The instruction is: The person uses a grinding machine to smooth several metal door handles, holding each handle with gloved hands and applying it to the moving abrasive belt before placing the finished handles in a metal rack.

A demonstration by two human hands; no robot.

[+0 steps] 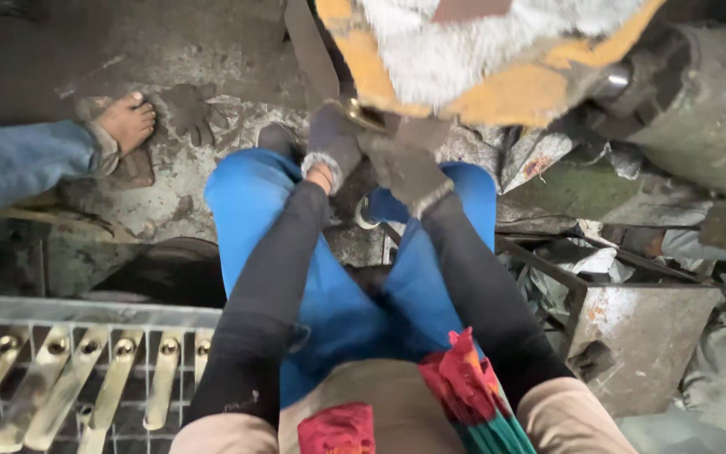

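A grimy concrete workshop floor [170, 76] lies under the seated person's blue-trousered knees. Both gloved hands meet up front at a buffing wheel [481, 50] with yellowed edges: the left hand [334, 139] and the right hand [405, 168] are closed together on a small brass piece [363, 113] pressed against the wheel. A wire rack [86, 311] of brass handles [52, 378] sits lower left.

Spinning wheel [481, 76] close ahead, knees [254, 193] flanking.
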